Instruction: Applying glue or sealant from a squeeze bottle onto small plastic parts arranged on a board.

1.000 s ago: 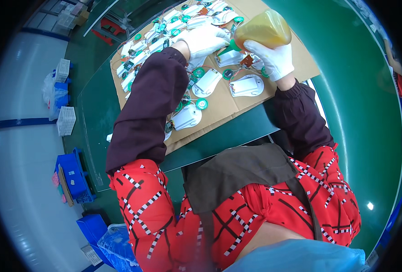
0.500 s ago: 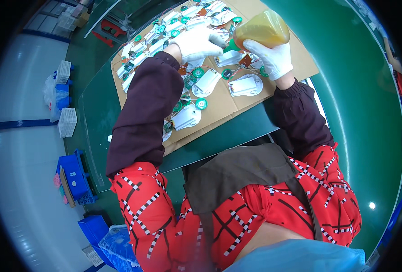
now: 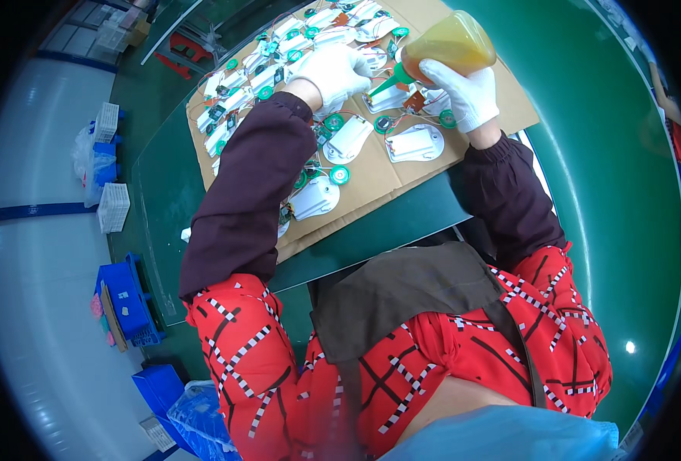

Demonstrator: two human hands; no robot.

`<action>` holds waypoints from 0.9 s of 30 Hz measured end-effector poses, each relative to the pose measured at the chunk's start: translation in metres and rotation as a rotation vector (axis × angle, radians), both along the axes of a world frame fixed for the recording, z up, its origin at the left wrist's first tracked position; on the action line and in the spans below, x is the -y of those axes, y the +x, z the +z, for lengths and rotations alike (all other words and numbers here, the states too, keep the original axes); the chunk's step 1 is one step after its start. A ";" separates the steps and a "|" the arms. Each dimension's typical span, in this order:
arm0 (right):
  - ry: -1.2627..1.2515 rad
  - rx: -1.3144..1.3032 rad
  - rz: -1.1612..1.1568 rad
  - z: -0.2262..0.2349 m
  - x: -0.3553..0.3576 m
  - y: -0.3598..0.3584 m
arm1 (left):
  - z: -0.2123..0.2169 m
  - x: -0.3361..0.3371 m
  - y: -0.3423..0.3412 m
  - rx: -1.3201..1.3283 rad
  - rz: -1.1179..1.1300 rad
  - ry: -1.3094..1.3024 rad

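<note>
My right hand (image 3: 470, 98), in a white glove, is closed round a squeeze bottle (image 3: 456, 44) of yellowish liquid. The bottle is tilted, its green nozzle (image 3: 390, 80) slanting down to the left over a white plastic housing (image 3: 391, 98). To the left, my gloved left hand (image 3: 331, 75) has its fingers curled together above the assemblies; whatever they grip is hidden. Close below the hands lie more white housings (image 3: 348, 141) with thin wires, green round parts (image 3: 340, 175) and small circuit boards. Another such housing (image 3: 416, 144) lies near the cardboard's front edge.
Several rows of wired assemblies (image 3: 283, 51) cover the far left of a cardboard sheet (image 3: 387, 180) on a green table (image 3: 371, 250). At left on the floor stand white baskets (image 3: 114, 207) and blue bins (image 3: 125, 296). Part of another person's arm (image 3: 666, 104) shows at far right.
The bottle has shifted slightly right and up, and its green nozzle now shows in full. My left hand has drawn back a little to the left, with its fingers more curled.
</note>
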State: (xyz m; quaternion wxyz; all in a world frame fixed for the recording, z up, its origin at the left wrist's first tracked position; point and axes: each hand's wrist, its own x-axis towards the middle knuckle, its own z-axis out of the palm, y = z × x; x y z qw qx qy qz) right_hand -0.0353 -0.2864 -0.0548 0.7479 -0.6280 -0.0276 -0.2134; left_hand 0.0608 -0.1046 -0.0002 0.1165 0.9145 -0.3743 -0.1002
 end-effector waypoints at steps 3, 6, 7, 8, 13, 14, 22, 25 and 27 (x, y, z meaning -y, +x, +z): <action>0.052 0.016 0.038 0.002 0.001 0.000 | -0.002 -0.001 0.000 0.004 0.009 -0.031; 0.031 0.006 0.000 0.002 0.005 0.000 | -0.001 0.001 0.000 -0.006 0.022 -0.016; 0.029 -0.020 0.002 0.003 0.006 0.000 | -0.002 0.000 0.000 -0.014 0.025 -0.029; 0.026 -0.045 0.004 0.003 0.007 0.000 | -0.002 -0.001 0.000 -0.021 0.028 -0.043; 0.062 -0.055 -0.029 0.002 0.007 0.002 | -0.003 -0.005 0.000 -0.026 0.028 -0.041; 0.094 -0.053 -0.038 0.002 0.007 0.003 | -0.005 -0.005 0.001 -0.033 0.031 -0.056; 0.111 -0.048 0.021 -0.004 0.013 0.004 | -0.004 -0.002 -0.001 0.005 0.054 -0.043; 0.083 -0.058 0.042 -0.003 0.008 0.002 | -0.005 -0.002 -0.001 -0.004 0.053 -0.037; 0.090 -0.034 0.052 -0.003 0.008 0.003 | -0.004 -0.001 -0.001 -0.017 0.052 -0.049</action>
